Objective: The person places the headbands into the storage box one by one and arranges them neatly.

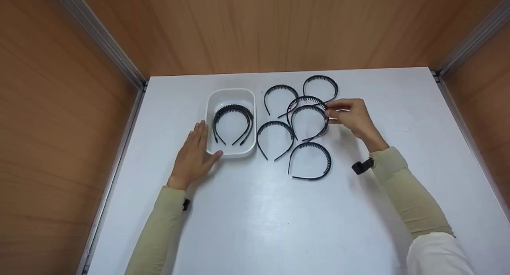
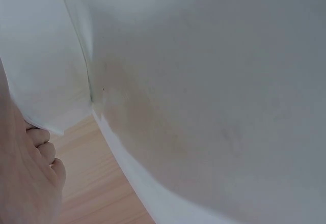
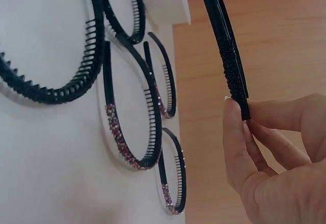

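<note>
My right hand (image 1: 350,115) pinches a black toothed headband (image 3: 234,71) by its side, thumb against fingers. In the right wrist view a dark beaded stretch shows on it, and it stands off the table. From the head view it overlaps another headband (image 1: 305,97). My left hand (image 1: 191,159) lies against the left side of a white tray (image 1: 231,154), fingers straight and thumb at the near rim. Inside the tray a few black headbands (image 1: 233,107) lie stacked together. The left wrist view shows part of that hand beside the tray wall (image 2: 41,56).
More black headbands lie loose right of the tray: one at the near end (image 1: 329,163), one beside the tray (image 1: 275,123), two farther back. Some carry pinkish beads (image 3: 119,140). Wooden panels (image 1: 255,32) enclose the white table (image 1: 255,235) at back and sides.
</note>
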Motion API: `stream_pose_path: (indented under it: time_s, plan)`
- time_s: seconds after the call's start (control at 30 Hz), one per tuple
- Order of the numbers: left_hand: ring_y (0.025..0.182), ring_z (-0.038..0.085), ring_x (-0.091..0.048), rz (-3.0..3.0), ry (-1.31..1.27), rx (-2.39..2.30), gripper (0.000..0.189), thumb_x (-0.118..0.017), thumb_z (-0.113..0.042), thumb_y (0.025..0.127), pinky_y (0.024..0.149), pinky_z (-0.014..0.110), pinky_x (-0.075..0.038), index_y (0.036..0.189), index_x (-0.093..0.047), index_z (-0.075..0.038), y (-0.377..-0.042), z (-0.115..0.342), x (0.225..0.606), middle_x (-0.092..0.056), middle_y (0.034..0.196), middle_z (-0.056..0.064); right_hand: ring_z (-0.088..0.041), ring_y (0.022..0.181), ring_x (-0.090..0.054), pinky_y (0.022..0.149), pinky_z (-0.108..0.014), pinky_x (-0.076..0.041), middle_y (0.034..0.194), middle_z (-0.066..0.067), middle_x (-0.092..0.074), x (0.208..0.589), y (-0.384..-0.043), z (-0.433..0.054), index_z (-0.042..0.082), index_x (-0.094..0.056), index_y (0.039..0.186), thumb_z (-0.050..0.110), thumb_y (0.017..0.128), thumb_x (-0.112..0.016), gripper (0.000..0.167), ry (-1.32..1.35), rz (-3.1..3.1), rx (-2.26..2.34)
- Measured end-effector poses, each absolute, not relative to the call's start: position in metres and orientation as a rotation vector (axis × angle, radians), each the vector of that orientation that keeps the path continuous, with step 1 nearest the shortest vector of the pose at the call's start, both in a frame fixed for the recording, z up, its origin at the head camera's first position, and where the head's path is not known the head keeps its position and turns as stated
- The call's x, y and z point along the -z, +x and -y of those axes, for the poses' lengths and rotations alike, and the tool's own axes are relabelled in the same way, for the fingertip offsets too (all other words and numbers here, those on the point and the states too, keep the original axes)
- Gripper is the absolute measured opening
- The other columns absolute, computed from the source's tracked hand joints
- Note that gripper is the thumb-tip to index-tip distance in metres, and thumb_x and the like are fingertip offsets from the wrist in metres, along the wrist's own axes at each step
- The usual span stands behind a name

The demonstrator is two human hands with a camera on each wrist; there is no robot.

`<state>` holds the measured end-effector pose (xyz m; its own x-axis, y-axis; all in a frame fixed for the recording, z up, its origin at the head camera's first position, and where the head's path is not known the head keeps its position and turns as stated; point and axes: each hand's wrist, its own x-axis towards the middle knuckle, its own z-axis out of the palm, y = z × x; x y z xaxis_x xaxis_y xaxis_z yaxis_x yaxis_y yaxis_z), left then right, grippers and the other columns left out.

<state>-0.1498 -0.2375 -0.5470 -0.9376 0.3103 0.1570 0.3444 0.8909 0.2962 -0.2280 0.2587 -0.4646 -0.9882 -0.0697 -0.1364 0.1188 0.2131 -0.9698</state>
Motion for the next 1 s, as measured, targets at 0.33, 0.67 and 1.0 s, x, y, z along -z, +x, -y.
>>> stream_pose_path:
  time_s: [0.33, 0.67, 1.0]
  plan:
    - [0.168, 0.028, -0.006, 2.97, -0.502, 0.474, 0.099, -0.051, -0.064, 0.106, 0.138, 0.041, -0.009, 0.171, -0.009, -0.002, -0.15, 0.238, 0.547, -0.009, 0.18, 0.015, -0.011, 0.086, -0.077, 0.081, -0.027, -0.067, 0.106, -0.007, -0.07, 0.467, -0.234, -0.241, -0.011, -0.073, 0.123, -0.002, 0.096, -0.076, 0.029, 0.022, -2.34, 1.875]
    - [0.168, 0.031, -0.008, 2.968, -0.522, 0.464, 0.099, -0.052, -0.063, 0.106, 0.138, 0.043, -0.01, 0.171, -0.01, -0.001, -0.151, 0.237, 0.547, -0.01, 0.18, 0.016, -0.012, 0.088, -0.077, 0.083, -0.029, -0.067, 0.109, -0.01, -0.071, 0.468, -0.24, -0.225, -0.008, -0.075, 0.123, -0.003, 0.096, -0.075, 0.027, 0.014, -2.317, 1.865]
    - [0.168, 0.031, -0.008, 2.963, -0.527, 0.456, 0.098, -0.052, -0.061, 0.107, 0.138, 0.043, -0.01, 0.17, -0.009, 0.0, -0.15, 0.238, 0.548, -0.011, 0.179, 0.018, -0.012, 0.09, -0.076, 0.083, -0.029, -0.067, 0.11, -0.01, -0.07, 0.464, -0.247, -0.209, -0.011, -0.072, 0.125, 0.0, 0.096, -0.076, 0.031, 0.003, -2.276, 1.855]
